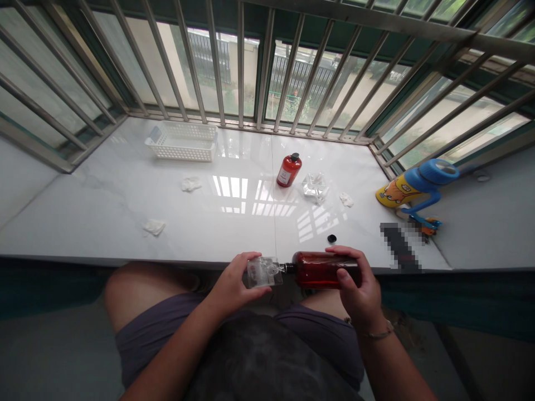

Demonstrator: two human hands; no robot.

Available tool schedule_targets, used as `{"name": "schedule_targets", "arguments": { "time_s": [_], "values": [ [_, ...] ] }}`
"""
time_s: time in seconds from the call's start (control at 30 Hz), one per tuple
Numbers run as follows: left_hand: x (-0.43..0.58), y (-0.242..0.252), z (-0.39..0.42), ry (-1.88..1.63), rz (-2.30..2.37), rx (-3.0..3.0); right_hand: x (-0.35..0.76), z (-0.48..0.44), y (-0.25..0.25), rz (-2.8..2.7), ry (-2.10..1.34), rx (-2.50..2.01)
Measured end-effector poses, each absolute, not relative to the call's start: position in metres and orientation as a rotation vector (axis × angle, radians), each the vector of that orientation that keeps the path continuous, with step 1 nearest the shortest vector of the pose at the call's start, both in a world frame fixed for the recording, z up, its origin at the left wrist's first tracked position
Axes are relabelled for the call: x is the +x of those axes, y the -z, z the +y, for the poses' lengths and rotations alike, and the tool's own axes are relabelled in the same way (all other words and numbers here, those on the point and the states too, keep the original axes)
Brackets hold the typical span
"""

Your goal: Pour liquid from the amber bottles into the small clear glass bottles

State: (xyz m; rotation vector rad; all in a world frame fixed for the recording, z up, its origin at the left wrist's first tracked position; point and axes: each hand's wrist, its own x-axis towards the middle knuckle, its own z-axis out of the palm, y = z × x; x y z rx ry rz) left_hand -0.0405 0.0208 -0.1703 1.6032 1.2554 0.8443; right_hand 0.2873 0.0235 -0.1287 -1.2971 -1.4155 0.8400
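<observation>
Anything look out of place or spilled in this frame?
Crumpled tissues litter the marble counter, and a loose black cap lies by the right hand, which holds an amber bottle sideways, neck against a clear plastic piece in the left hand.

Bottle (326,270): deep amber-red, black neck
Plastic piece (263,272): clear
Desk (137,223): white marble, grey veins
Basket (181,142): white lattice

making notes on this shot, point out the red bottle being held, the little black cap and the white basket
red bottle (320,270), head view, point on its body
black cap (331,238), head view, point on its top
white plastic basket (180,151), head view, point on its front wall
</observation>
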Motion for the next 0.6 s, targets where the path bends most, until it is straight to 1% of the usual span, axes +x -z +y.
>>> {"name": "schedule_targets", "arguments": {
  "time_s": [0.6],
  "values": [
    [-0.0424, 0.1725, 0.0208, -0.831, 1.262, 1.593, 0.2868, 0.0255, 0.1302, -1.414, -0.812, -1.258]
  ]
}}
